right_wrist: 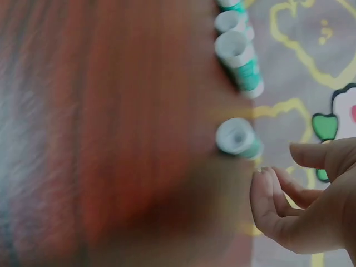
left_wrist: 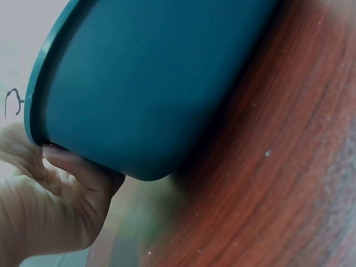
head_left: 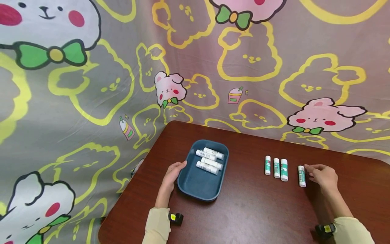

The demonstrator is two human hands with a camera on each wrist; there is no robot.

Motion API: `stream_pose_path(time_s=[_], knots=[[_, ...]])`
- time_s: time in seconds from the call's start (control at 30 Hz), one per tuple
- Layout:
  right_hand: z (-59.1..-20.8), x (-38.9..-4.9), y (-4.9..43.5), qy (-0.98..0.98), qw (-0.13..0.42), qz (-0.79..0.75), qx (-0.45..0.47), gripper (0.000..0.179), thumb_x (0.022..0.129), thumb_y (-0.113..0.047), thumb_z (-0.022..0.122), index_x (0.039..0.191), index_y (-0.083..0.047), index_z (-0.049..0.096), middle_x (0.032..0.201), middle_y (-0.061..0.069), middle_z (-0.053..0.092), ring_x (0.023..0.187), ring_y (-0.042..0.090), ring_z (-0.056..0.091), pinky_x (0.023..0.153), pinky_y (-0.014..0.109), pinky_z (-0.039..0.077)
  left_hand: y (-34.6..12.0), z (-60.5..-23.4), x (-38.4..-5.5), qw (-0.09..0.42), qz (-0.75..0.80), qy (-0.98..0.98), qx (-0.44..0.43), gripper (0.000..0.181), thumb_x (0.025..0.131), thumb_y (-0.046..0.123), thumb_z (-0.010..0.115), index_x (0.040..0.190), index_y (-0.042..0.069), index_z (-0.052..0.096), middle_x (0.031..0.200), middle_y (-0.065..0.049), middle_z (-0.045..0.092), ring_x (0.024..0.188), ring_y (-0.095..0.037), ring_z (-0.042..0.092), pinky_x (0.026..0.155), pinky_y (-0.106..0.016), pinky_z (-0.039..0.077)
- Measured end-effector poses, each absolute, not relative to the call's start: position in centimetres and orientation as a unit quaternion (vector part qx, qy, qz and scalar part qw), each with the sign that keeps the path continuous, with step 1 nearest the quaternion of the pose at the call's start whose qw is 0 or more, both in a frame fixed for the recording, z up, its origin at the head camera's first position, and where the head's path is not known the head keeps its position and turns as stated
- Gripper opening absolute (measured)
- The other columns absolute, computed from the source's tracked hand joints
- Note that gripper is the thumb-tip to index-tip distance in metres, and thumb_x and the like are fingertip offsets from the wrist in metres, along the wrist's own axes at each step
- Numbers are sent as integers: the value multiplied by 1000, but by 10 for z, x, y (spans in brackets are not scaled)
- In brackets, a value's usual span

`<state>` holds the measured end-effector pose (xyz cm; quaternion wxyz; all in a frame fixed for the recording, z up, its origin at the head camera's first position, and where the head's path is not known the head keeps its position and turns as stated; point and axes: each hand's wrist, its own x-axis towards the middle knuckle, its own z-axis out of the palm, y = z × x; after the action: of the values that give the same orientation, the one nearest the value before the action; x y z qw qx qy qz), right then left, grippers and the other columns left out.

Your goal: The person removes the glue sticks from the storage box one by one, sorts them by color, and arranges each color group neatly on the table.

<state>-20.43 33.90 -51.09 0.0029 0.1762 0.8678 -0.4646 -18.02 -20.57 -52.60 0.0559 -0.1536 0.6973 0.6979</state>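
- We see the left hand (head_left: 172, 174) gripping the near-left rim of the blue tray (head_left: 198, 188), its fingers bent against the outer wall in the left wrist view.
- The tray rests on the brown desk (head_left: 243, 213), and in its far part lie four white tubes (head_left: 208, 167), grouped as two close pairs.
- We find the right hand (head_left: 324, 178) with loosely bent fingers, a gap between thumb and fingertips, and nothing in its grasp.
- Just beside those fingertips lies a single green-and-white tube (head_left: 301, 176); we cannot tell whether they touch it.
- Left of that tube, we count a row of three green-and-white tubes (head_left: 276, 168) lying on the desk, the right two closest together.
- Behind the desk hangs a cartoon-printed curtain (head_left: 207, 51).
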Motion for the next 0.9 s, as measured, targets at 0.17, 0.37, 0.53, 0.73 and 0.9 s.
stream_pose_path(time_s=[0.17,0.37,0.53,0.73,0.9], knots=[[-490,-202,328,865,-34,-475,157,55,108,-33,54,127,19,57,89,10,71,65,0,63,60,21,56,-204,-510,-174,62,696,701,-143,33,104,23,63,79,2,60,70,-7,53,66,-19,53,63,-31,42],[-468,-201,300,873,-49,-474,106,55,109,-35,52,128,16,59,104,27,71,69,-3,64,62,19,55,-201,-489,-164,63,697,702,-132,32,105,20,61,75,7,61,70,-8,54,68,-23,54,65,-32,43],[-458,-203,278,877,-44,-473,64,53,109,-35,54,125,15,61,102,23,72,71,-3,63,63,17,54,-203,-506,-173,72,693,703,-142,31,105,21,61,79,5,62,72,-9,55,70,-23,55,66,-33,43],[-450,-206,254,886,-34,-461,37,54,109,-38,52,123,13,64,106,26,72,75,0,62,64,17,53,-205,-525,-180,61,691,704,-150,34,104,29,64,83,2,62,71,-5,54,67,-19,53,63,-31,42],[-449,-214,230,889,-20,-456,14,51,108,-38,54,120,11,67,100,22,74,75,5,65,63,20,52,-206,-528,-180,48,690,706,-153,35,102,29,67,81,1,62,68,-3,52,65,-17,52,62,-30,41]])
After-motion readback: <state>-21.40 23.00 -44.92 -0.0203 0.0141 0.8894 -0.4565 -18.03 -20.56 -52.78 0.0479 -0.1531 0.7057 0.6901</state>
